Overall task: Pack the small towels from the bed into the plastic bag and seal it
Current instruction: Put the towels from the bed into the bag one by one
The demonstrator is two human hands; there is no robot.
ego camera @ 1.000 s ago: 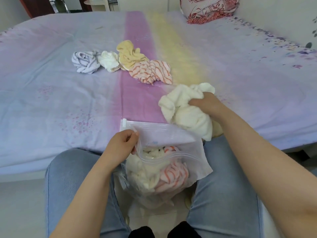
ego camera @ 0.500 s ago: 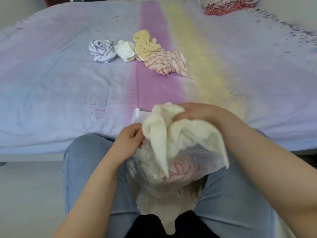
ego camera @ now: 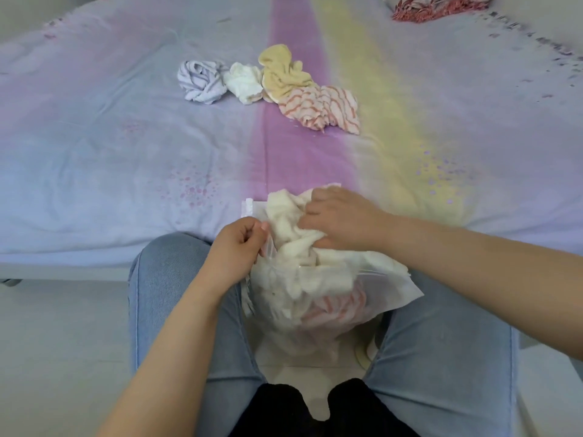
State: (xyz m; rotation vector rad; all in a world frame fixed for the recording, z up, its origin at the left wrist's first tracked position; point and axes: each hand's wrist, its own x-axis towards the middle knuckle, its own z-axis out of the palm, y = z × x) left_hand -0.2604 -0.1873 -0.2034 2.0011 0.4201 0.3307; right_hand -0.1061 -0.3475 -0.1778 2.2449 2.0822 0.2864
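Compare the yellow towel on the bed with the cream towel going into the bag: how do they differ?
The yellow towel lies untouched on the bed; the cream towel is gripped by the right hand. The yellow towel sits among three others; the cream towel is partly inside the plastic bag, whose rim the left hand holds. Both are crumpled.

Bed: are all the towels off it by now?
No, four towels lie on the bed: a lilac one, a white one, a yellow one and a striped one.

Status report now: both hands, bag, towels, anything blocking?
Left hand pinches plastic bag rim. Right hand stuffs cream towel in. Four towels wait on bed. Nothing blocking.
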